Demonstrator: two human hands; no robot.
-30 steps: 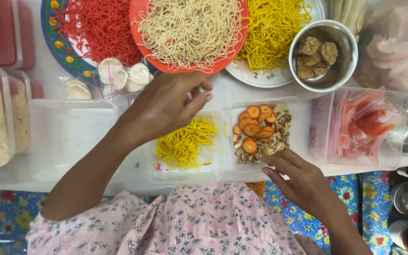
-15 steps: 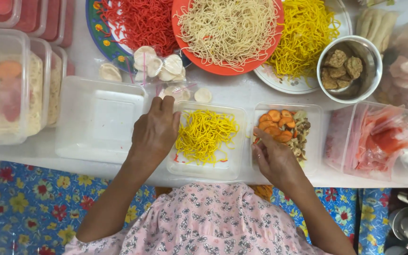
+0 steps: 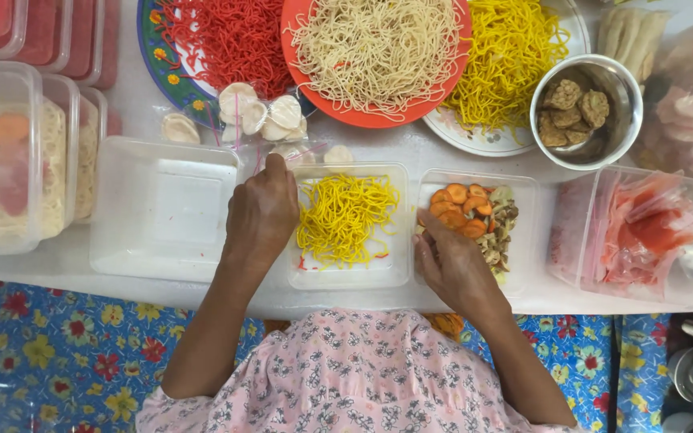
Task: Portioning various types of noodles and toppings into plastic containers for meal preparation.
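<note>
Clear plastic is the main material on the white counter [image 3: 443,156]. Far to the left of the left hand stand stacked lidded tubs [image 3: 10,160] with pale noodles inside. Just left of that hand lies an empty clear container [image 3: 162,208].

The left hand [image 3: 262,212] rests palm down, forearm running up from the pink flowered sleeve [image 3: 346,385], wrist straight. Its fingers are curled together over the left rim of the yellow-noodle container [image 3: 346,277]; whether they pinch anything cannot be told. Beyond its fingertips lie small bags of pale crackers [image 3: 262,116].

Between the two hands sits that container, its yellow noodles [image 3: 345,216] heaped in the middle.

The right hand [image 3: 455,269] lies knuckles up, forearm angled in from the lower right. Its fingers are loosely bent and narrow, touching the near left edge of the vegetable container [image 3: 523,192], beside the carrot slices [image 3: 459,208]; it holds nothing visible.

Right of that hand stands a tub of pink and red strips [image 3: 635,232]. Beyond it, a steel bowl [image 3: 583,112] holds brown pieces.
</note>
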